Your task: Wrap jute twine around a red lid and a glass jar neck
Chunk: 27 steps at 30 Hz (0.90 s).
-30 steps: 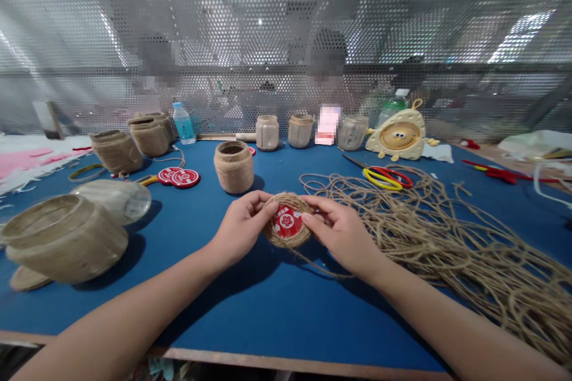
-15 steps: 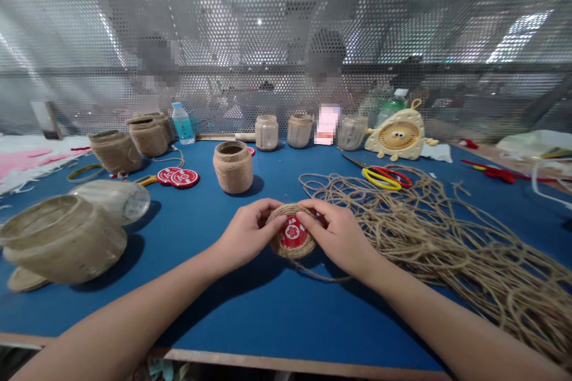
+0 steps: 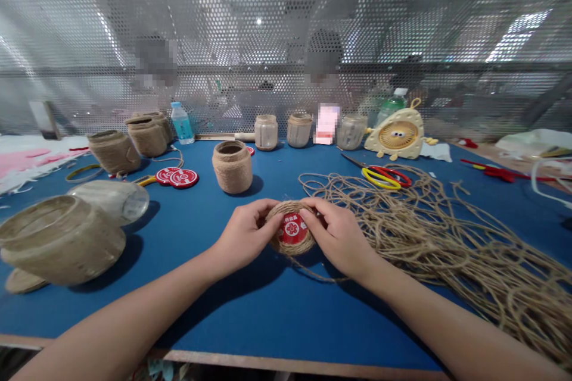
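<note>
Left hand (image 3: pixel 245 233) and right hand (image 3: pixel 338 236) pinch a jute-wrapped disc (image 3: pixel 292 230) well back from the table edge (image 3: pixel 223 356).

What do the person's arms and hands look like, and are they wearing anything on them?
The left forearm and right forearm are bare, with no sleeves in view. The left hand and right hand are slim, with no gloves, rings or watch visible.

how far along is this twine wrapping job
Done: one wrapped jar stands fully covered in jute twine. In hand: the left hand and right hand hold a twine coil wound around a red disc. Left: a loose twine heap lies to the right, and the pale back jar looks largely unwrapped.
</note>
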Each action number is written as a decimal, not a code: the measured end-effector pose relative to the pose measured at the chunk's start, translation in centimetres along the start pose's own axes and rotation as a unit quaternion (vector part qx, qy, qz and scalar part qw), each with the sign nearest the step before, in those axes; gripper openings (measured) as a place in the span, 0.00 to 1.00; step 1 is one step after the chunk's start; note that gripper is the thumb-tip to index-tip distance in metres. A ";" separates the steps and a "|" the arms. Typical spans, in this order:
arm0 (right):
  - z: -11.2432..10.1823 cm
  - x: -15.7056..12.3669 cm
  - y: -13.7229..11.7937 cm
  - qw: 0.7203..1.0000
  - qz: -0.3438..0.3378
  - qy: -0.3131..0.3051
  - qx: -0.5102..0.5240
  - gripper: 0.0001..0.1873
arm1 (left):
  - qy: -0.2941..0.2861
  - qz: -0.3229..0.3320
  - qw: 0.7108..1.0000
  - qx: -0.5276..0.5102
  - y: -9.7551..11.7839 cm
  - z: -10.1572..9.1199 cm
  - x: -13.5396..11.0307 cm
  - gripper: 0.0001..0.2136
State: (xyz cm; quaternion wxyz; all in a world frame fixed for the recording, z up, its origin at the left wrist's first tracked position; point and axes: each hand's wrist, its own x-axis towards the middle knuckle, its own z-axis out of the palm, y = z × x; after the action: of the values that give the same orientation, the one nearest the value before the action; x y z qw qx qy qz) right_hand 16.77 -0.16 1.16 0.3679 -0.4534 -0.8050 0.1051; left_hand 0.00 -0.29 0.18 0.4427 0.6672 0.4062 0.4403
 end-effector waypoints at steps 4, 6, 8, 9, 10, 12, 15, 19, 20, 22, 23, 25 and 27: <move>0.0 -0.1 -0.1 1.000 -0.003 -0.004 0.005 0.10 | -0.007 -0.004 1.000 -0.012 0.0 -0.1 -0.1 0.12; -0.1 0.0 -0.2 1.000 0.000 -0.006 0.014 0.10 | -0.018 -0.009 1.000 -0.023 0.0 -0.1 -0.1 0.12; -0.1 0.0 -0.1 0.999 0.017 -0.007 0.030 0.10 | -0.026 -0.013 0.999 -0.037 -0.1 -0.2 0.0 0.13; -0.2 0.0 -0.1 0.999 0.029 -0.008 0.043 0.10 | -0.028 -0.015 0.999 -0.045 -0.2 -0.2 0.0 0.13; -0.2 0.1 -0.1 0.997 0.042 -0.010 0.059 0.11 | -0.026 -0.017 0.998 -0.053 -0.2 -0.2 0.1 0.13; -0.2 0.1 -0.1 0.993 0.067 -0.017 0.095 0.14 | -0.016 -0.024 0.997 -0.072 -0.3 -0.2 0.3 0.14; -0.1 0.2 -0.2 0.986 0.105 -0.044 0.118 0.17 | 0.010 -0.027 0.995 -0.091 -0.3 -0.3 0.4 0.14; 0.1 0.2 -0.4 0.973 0.150 -0.082 0.157 0.17 | 0.035 -0.026 0.995 -0.092 -0.2 -0.2 0.5 0.14; 0.2 0.2 -0.4 0.970 0.155 -0.082 0.170 0.17 | 0.035 -0.030 0.994 -0.100 -0.2 -0.2 0.5 0.14; 0.2 0.1 -0.3 0.968 0.155 -0.072 0.182 0.18 | 0.030 -0.041 0.990 -0.129 -0.2 -0.1 0.5 0.14; 0.2 0.1 -0.3 0.968 0.154 -0.065 0.185 0.18 | 0.026 -0.048 0.988 -0.144 -0.2 -0.1 0.5 0.14; 0.2 0.1 -0.2 0.968 0.150 -0.055 0.193 0.19 | 0.020 -0.062 0.984 -0.165 -0.3 0.0 0.5 0.15; 0.1 0.1 -0.2 0.969 0.144 -0.045 0.197 0.18 | 0.014 -0.070 0.982 -0.175 -0.3 0.1 0.5 0.15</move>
State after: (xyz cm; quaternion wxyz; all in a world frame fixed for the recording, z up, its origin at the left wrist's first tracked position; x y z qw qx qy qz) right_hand 16.49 -0.16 1.29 0.3944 -0.4777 -0.7105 0.3339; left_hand 0.16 0.27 -0.04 0.5767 0.5430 0.3744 0.4820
